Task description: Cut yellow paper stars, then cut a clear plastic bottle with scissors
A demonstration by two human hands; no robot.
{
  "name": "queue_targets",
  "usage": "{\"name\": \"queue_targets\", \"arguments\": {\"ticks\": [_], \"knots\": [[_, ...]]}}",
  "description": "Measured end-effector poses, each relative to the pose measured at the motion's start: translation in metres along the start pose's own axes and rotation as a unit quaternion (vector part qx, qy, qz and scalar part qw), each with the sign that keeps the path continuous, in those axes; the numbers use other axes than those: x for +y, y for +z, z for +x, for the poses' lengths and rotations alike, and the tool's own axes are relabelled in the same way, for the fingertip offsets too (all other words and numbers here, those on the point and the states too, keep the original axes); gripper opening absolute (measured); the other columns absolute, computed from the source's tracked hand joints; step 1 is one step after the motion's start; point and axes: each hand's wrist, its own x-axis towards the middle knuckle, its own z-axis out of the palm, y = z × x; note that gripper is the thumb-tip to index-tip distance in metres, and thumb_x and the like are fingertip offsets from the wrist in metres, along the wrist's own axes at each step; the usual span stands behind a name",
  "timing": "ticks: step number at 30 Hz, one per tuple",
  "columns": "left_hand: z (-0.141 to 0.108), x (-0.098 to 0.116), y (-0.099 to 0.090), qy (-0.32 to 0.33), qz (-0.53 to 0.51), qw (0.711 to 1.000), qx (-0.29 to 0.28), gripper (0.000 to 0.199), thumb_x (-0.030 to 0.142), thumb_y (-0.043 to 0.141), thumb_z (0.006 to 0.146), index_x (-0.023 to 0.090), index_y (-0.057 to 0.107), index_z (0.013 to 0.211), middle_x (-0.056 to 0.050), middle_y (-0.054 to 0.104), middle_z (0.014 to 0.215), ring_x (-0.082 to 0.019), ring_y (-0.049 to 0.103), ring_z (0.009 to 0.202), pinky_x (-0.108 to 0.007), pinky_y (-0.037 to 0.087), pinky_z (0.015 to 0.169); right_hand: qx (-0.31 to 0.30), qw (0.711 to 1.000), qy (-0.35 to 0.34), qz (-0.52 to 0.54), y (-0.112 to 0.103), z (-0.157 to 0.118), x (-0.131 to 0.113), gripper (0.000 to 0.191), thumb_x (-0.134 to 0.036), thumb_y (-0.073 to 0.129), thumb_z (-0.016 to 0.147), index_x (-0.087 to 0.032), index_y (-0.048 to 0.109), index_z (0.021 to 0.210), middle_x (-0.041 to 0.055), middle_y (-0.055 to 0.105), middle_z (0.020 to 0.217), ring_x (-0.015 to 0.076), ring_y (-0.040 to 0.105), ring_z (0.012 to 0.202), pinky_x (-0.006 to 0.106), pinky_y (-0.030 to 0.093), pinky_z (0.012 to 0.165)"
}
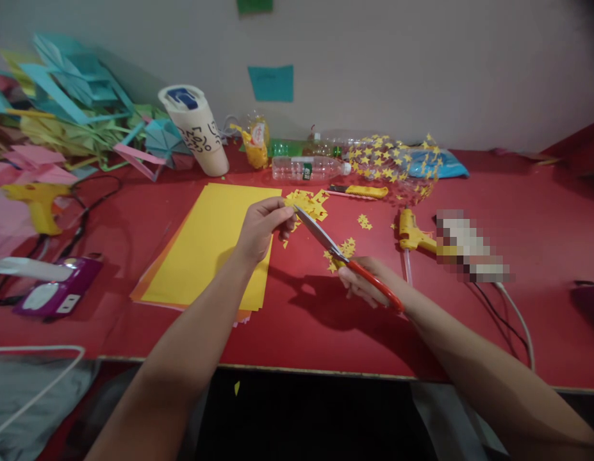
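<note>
My right hand [366, 280] grips the red-handled scissors [328, 242], whose blades point up and left and meet the fingertips of my left hand [265, 224]. My left hand is closed in a pinch; what it holds is too small to make out against the yellow scraps behind. Yellow paper scraps [309, 203] with star-shaped holes lie just beyond the fingers. Small yellow paper stars [343, 251] lie under the scissors, and a smaller group [364, 222] sits farther right. A stack of yellow sheets [200, 250] is spread below my left forearm.
Plastic bottles [309, 168], a white tumbler [200, 137] and a yellow cutter [364, 191] stand or lie toward the wall. A bottle with yellow stars [383, 159] is at back right. Glue guns [412, 232] [40, 202] lie on both sides. Folded coloured paper [80, 83] fills the left.
</note>
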Motion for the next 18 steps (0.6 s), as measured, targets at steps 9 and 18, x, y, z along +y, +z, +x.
{"name": "queue_targets", "arguments": {"ticks": [9,18], "knots": [[0.0008,0.0008,-0.0045,-0.012,0.009,1.000,-0.013,0.017,0.029,0.064,0.062,0.019,0.055,0.052,0.003,0.054,0.047,-0.005,0.043,0.038,-0.019,0.031,0.036,-0.015,1.000,-0.011,-0.008,-0.0026,-0.0008,-0.0008,0.054,-0.070,0.066,0.071,-0.023,0.042,0.058,-0.0094,0.039,0.039,0.0066,0.038,0.028,0.018,0.030,0.026],[0.0021,0.0006,-0.0045,-0.011,-0.005,1.000,-0.014,0.017,0.028,0.064,0.061,0.019,0.054,0.050,0.003,0.053,0.046,-0.004,0.043,0.037,-0.018,0.031,0.034,-0.005,1.000,-0.009,-0.014,-0.0026,0.0005,0.0008,0.056,-0.069,0.070,0.070,-0.023,0.042,0.056,-0.0088,0.040,0.040,0.0080,0.046,0.030,0.018,0.030,0.026]]}}
